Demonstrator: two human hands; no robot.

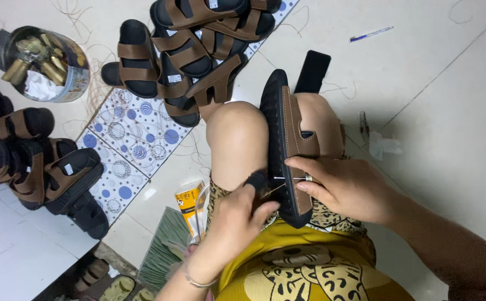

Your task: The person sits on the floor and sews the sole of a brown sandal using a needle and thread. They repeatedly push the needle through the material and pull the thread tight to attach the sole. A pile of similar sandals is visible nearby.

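Observation:
A black-soled sandal with a brown strap (pixel 283 146) stands on its edge between my knees. My right hand (pixel 346 188) rests on its strap side, thumb and fingers pinching a thin needle (pixel 287 178) that passes through the sole's edge. My left hand (pixel 234 223) grips a dark-handled tool (pixel 257 179) pressed against the sole from the other side. A fine thread runs between the hands.
A pile of finished brown-and-black sandals (pixel 193 47) lies ahead on a dotted mat (pixel 128 142). More sandals (pixel 37 161) sit at the left. A tin of small spools (pixel 45 64), a black phone (pixel 312 71), a blue pen (pixel 371 34) and a yellow glue tube (pixel 189 203) lie about.

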